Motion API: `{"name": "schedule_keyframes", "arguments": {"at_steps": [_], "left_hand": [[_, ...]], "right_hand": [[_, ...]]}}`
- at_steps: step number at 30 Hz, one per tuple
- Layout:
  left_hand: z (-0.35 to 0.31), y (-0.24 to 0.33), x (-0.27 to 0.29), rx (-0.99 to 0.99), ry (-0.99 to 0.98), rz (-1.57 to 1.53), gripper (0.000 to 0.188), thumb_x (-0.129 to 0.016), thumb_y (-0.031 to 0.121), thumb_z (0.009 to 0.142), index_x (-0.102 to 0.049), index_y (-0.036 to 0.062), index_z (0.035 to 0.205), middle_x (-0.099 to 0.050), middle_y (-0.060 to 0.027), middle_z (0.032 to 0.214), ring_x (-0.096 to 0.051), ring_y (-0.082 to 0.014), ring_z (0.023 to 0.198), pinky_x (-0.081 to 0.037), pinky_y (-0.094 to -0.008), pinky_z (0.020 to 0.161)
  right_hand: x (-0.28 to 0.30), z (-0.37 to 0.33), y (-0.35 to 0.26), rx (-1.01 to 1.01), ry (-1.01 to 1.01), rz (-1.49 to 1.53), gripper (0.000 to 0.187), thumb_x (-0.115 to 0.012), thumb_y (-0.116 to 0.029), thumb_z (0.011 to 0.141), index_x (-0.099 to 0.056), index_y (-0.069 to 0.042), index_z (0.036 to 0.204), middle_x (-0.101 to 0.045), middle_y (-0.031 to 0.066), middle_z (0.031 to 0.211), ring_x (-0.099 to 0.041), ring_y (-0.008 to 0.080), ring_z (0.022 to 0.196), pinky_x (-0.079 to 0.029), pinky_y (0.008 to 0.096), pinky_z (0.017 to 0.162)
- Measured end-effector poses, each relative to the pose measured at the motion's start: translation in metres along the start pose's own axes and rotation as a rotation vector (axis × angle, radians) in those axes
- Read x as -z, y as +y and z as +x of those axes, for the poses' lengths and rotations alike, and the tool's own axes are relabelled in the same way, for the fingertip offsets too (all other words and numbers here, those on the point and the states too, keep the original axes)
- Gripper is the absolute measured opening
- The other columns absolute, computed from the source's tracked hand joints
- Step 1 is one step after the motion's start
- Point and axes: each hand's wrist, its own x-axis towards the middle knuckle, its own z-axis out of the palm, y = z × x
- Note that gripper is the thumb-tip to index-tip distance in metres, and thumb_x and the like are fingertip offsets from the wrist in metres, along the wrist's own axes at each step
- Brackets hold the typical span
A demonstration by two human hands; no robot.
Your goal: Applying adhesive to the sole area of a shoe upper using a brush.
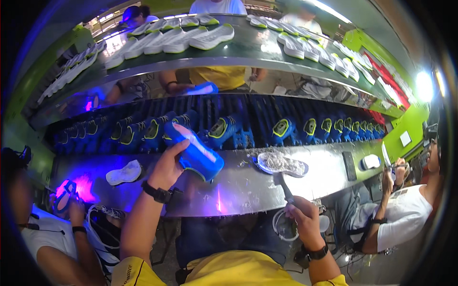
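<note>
My left hand point(166, 167) is closed around a blue shoe upper point(206, 164), its underside with a pale pinkish strip turned up. The upper hangs above the metal bench point(234, 190). My right hand point(305, 217) grips the dark handle of a brush point(285, 188) at the bench's front edge. Its tip reaches a sole point(288, 166) covered in whitish, stringy material; the bristles are hard to make out. A loose white sole point(124, 173) lies left of my left hand.
Behind the bench, a dark conveyor point(260, 138) carries several blue shoes point(222, 128). White soles point(181, 40) line the shelf above. A dark block point(349, 166) and a small white object point(370, 162) lie at the right. Co-workers point(400, 209) sit either side; others are across the line.
</note>
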Motion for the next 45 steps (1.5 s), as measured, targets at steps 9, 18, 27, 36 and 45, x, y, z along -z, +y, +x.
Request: {"name": "schedule_keyframes", "arguments": {"at_steps": [9, 18, 27, 36, 45], "left_hand": [[-0.037, -0.087, -0.017, -0.596, -0.049, 0.974, 0.089, -0.1, 0.013, 0.067, -0.054, 0.0033, 0.143, -0.067, -0.0124, 0.131, -0.066, -0.0234, 0.12, -0.055, -0.0393, 0.105], [-0.086, -0.134, -0.004, -0.982, -0.076, 1.468, 0.079, -0.088, 0.011, 0.073, -0.052, 0.0052, 0.143, -0.063, -0.0174, 0.139, -0.061, -0.0397, 0.131, -0.037, -0.0617, 0.12], [-0.101, -0.161, 0.018, -1.022, -0.066, 1.523, 0.071, -0.084, 0.013, 0.081, -0.049, 0.0059, 0.142, -0.062, -0.0172, 0.138, -0.059, -0.041, 0.135, -0.033, -0.0656, 0.122], [-0.098, -0.175, 0.02, -1.041, -0.046, 1.5, 0.072, -0.084, 0.009, 0.081, -0.046, 0.0053, 0.143, -0.061, -0.0185, 0.139, -0.058, -0.0427, 0.135, -0.035, -0.0642, 0.122], [-0.103, -0.182, 0.013, -1.006, -0.028, 1.518, 0.072, -0.083, 0.005, 0.08, -0.047, 0.0033, 0.143, -0.06, -0.0197, 0.14, -0.056, -0.0435, 0.136, -0.034, -0.0636, 0.123]], "right_hand": [[-0.039, 0.039, 0.025, 0.104, 0.092, -0.333, 0.025, -0.075, -0.015, 0.1, -0.074, 0.006, 0.113, -0.072, 0.0079, 0.083, -0.062, 0.0098, 0.076, -0.051, 0.0287, 0.068], [-0.057, 0.071, 0.081, -0.179, -0.156, -0.124, 0.025, -0.068, -0.017, 0.105, -0.075, 0.006, 0.098, -0.064, -0.002, 0.076, -0.052, 0.0058, 0.072, -0.041, 0.0259, 0.065], [-0.094, 0.085, 0.104, -0.018, -0.139, -0.291, 0.027, -0.067, -0.02, 0.106, -0.074, 0.005, 0.107, -0.061, 0.0003, 0.074, -0.052, 0.0077, 0.071, -0.043, 0.0297, 0.064], [-0.089, 0.061, 0.117, -0.134, -0.261, -0.112, 0.027, -0.068, -0.023, 0.106, -0.077, 0.003, 0.105, -0.06, -0.0018, 0.071, -0.049, 0.0065, 0.069, -0.042, 0.0288, 0.062], [-0.065, 0.035, 0.092, -0.235, -0.368, 0.005, 0.023, -0.07, -0.017, 0.105, -0.078, 0.003, 0.113, -0.062, -0.0006, 0.073, -0.052, 0.0062, 0.069, -0.043, 0.0271, 0.06]]}}
